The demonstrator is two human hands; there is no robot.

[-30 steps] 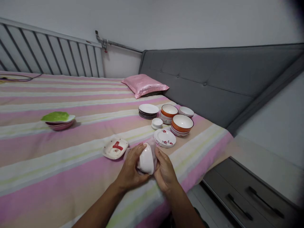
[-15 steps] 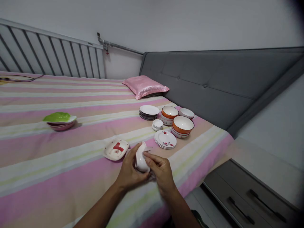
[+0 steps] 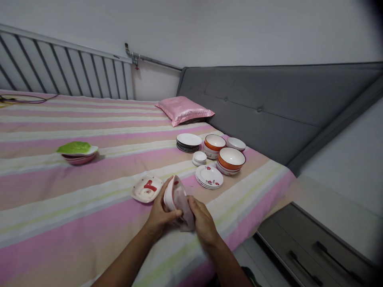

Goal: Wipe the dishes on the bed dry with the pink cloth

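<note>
Tilted on its side in my left hand (image 3: 158,217) is a small white bowl (image 3: 169,196) with a reddish rim, its inside facing right. Those fingers wrap its outer wall, with the thumb over the rim. My right hand (image 3: 204,221) is closed on a thin pale cloth (image 3: 187,213), which lies against the bowl's inside and covers most of it. Just left of the bowl, a square cream dish (image 3: 139,191) with a red pattern lies on the striped bedsheet (image 3: 98,239).
Right of my hands are flowered plates (image 3: 206,173), small white dishes (image 3: 199,156), dark-edged plates (image 3: 188,139), orange bowls (image 3: 230,159) and a white bowl (image 3: 236,142). Far left sits a green leaf-shaped dish (image 3: 74,148) on pink ones. A drawer cabinet (image 3: 287,235) stands below the bed's right edge.
The bowl has turned in my left hand, so its inside now faces right instead of its white outside showing. My right hand has moved the cloth to the bowl's inside.
</note>
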